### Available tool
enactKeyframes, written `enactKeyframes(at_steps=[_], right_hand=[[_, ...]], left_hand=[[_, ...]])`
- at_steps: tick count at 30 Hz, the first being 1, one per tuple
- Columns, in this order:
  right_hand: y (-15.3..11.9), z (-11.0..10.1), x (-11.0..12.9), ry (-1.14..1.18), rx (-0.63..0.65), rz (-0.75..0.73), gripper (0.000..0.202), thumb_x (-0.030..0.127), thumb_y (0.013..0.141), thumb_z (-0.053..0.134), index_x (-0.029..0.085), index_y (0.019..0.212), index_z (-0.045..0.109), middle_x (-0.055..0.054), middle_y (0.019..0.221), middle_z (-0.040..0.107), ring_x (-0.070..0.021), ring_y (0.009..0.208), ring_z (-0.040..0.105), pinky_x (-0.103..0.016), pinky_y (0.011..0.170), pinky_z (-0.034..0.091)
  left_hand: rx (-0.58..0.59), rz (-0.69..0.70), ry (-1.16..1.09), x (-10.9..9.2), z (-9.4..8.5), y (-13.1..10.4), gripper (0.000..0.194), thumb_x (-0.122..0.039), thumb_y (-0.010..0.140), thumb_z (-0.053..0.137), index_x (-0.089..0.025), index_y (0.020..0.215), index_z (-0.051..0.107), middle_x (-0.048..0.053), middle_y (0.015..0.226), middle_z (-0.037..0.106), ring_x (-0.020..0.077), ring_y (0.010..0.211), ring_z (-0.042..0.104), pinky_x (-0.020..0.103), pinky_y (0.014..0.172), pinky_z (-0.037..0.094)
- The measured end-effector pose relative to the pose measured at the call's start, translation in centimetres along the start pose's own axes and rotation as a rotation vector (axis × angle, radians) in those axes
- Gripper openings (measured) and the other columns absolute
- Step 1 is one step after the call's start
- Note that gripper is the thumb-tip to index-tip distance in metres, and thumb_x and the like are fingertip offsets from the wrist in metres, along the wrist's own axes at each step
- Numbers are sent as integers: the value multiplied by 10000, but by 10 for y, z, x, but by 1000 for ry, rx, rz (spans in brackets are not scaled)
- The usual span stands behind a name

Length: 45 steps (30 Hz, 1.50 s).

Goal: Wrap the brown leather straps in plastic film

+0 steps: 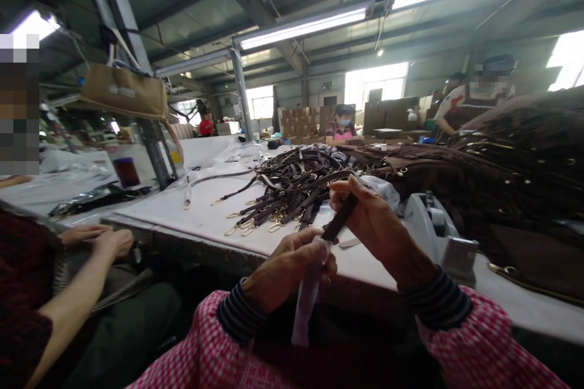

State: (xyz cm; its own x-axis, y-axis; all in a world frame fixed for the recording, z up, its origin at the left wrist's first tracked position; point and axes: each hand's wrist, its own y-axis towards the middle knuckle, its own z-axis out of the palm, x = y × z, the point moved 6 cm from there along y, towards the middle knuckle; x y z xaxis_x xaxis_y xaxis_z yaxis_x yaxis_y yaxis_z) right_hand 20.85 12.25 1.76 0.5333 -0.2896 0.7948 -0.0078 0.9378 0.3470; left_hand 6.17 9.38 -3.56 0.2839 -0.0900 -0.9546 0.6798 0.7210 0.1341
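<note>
A dark brown strap (338,219) runs slantwise between my two hands, above the front edge of the table. My left hand (294,264) pinches its lower end, where a translucent plastic sleeve (306,304) hangs down. Higher up and to the right, my right hand (371,225) is closed round the upper part of the strap. Just beyond my hands lies a pile of dark straps (296,179) with gold-coloured metal clips at their near ends.
A white tape dispenser (426,219) stands right of my right hand. Dark brown bags (506,176) are heaped at the right. The white table (182,219) stretches leftward; a co-worker's hands (103,240) are at the lower left. A tan bag (125,91) hangs from a post.
</note>
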Motion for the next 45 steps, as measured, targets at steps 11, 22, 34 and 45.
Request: enactKeyframes(at_steps=[11, 22, 34, 45], right_hand=[[-24, 30, 34, -334, 43, -222, 295, 489, 908, 747, 213, 912, 851, -44, 789, 684, -136, 641, 518, -250, 507, 350], [-75, 58, 28, -698, 182, -313, 227, 455, 929, 728, 279, 1023, 835, -77, 1129, 727, -294, 1032, 646, -389, 826, 531], [-61, 48, -1, -493, 182, -138, 420, 612, 985, 555, 323, 1183, 786, -71, 1337, 693, -318, 1254, 593, -418, 979, 522], [-41, 61, 7, -214, 145, -117, 499, 652, 1021, 409, 369, 1264, 740, -61, 1419, 657, -309, 1263, 593, -410, 902, 548]], left_hand=[[-275, 124, 85, -18, 0, -17, 409, -446, 985, 638, -117, 749, 696, 75, 720, 710, 117, 599, 583, 210, 582, 423], [-316, 378, 91, -62, 48, -32, 322, -444, 895, 739, -147, 775, 767, 44, 675, 683, 142, 627, 595, 228, 585, 465], [-441, 227, 68, -25, 30, -47, 481, -594, 843, 758, -124, 750, 718, 54, 616, 672, 127, 528, 578, 216, 516, 437], [-564, 290, 328, -28, 5, -54, 516, -615, 909, 667, -162, 665, 617, -12, 476, 560, 90, 395, 450, 212, 440, 335]])
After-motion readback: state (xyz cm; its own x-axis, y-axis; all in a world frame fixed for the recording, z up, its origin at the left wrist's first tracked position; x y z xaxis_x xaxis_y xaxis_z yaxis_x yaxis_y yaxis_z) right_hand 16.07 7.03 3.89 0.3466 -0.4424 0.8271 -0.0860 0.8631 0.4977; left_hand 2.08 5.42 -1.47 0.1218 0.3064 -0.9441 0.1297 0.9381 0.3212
